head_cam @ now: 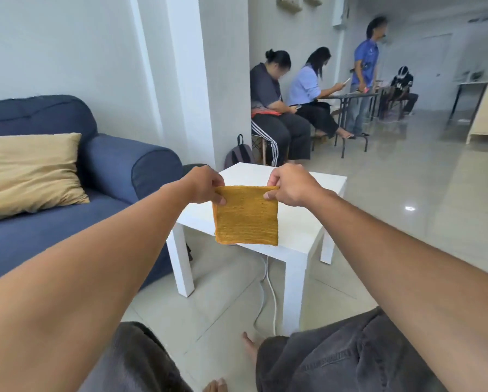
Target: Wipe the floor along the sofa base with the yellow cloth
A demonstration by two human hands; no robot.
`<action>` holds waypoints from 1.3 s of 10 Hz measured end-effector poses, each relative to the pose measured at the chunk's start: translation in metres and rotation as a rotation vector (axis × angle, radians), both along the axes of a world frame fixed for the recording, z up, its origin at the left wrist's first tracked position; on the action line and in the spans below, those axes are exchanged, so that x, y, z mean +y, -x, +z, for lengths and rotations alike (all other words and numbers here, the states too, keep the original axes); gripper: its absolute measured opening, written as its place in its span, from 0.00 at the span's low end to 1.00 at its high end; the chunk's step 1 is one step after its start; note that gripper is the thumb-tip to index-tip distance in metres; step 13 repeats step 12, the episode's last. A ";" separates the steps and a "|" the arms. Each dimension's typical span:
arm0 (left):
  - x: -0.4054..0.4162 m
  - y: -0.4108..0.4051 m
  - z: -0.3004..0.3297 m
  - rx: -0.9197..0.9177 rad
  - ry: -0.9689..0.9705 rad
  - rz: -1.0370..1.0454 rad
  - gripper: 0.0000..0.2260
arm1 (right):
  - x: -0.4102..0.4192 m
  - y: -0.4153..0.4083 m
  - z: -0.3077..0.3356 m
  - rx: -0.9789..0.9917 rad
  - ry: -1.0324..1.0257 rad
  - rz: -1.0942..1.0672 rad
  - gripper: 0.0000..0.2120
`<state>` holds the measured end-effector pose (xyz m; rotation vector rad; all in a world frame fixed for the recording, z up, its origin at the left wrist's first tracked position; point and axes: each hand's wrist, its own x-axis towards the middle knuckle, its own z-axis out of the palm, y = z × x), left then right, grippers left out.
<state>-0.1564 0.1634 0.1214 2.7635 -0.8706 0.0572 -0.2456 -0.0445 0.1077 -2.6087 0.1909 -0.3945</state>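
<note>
I hold the yellow cloth (247, 219) up in front of me, folded into a square and hanging flat in the air. My left hand (206, 185) pinches its top left corner and my right hand (291, 185) pinches its top right corner. The cloth hangs over a small white side table (302, 224). The blue sofa (115, 171) stands to the left, with its base meeting the pale tiled floor (220, 301) near the table's left leg. The floor strip along the sofa base is mostly hidden by my left arm.
A tan cushion (31, 174) lies on the sofa seat. A white cable (269, 287) runs on the floor under the table. A backpack (238, 154) leans by a white pillar (206, 80). Several people sit or stand at the back right. My knees and bare feet are at the bottom.
</note>
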 end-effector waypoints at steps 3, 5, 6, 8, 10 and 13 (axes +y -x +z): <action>-0.123 -0.042 -0.040 0.068 -0.002 -0.183 0.12 | -0.108 -0.010 -0.036 0.065 -0.137 -0.213 0.08; -0.157 -0.101 -0.098 0.123 0.044 -0.060 0.15 | -0.128 -0.071 -0.090 0.053 -0.159 -0.314 0.07; -0.164 -0.121 -0.118 0.142 0.024 -0.026 0.17 | -0.130 -0.094 -0.105 0.068 -0.129 -0.338 0.06; -0.171 -0.138 -0.139 0.187 0.101 0.043 0.26 | -0.134 -0.113 -0.123 0.001 -0.051 -0.348 0.08; -0.174 -0.097 -0.150 -0.026 0.016 -0.087 0.30 | -0.123 -0.092 -0.141 -0.008 0.129 -0.192 0.14; -0.162 -0.075 -0.180 0.033 -0.044 -0.094 0.38 | -0.121 -0.081 -0.146 0.150 0.076 -0.174 0.20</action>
